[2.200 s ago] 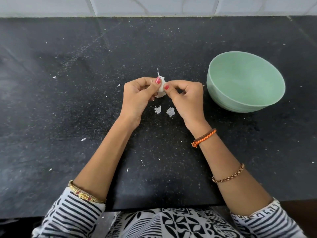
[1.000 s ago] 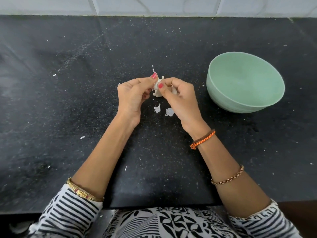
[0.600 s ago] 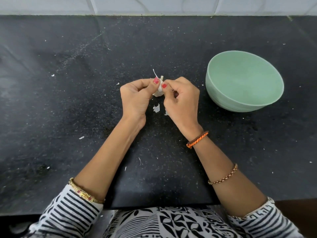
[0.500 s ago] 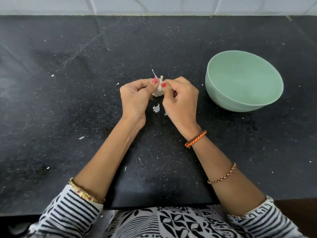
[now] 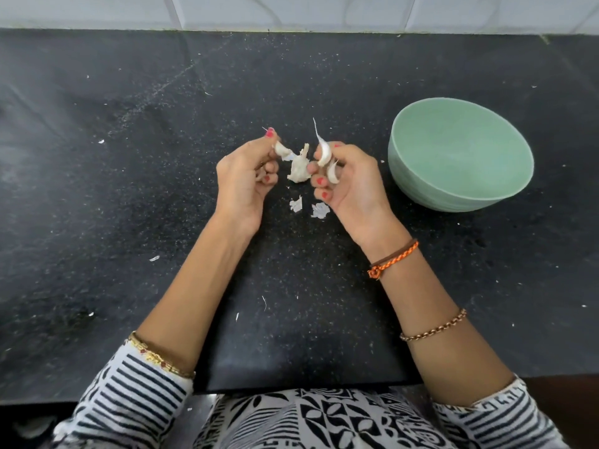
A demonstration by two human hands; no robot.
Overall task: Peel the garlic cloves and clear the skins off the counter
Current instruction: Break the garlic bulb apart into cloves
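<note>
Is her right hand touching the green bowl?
Apart. In the head view, black counter shows between the right hand, holding white garlic cloves, and the round pale green bowl.

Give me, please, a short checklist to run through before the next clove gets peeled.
1. Left hand has a grip on a clove: ok.
2. Right hand holds two cloves: ok.
3. Cloves skinned: cannot tell.
4. Garlic core between the hands supported: cannot tell.
5. Green bowl upright, near the right hand: ok.
6. Counter free of skins: not ok, two skin scraps lie below the hands, flecks elsewhere.
</note>
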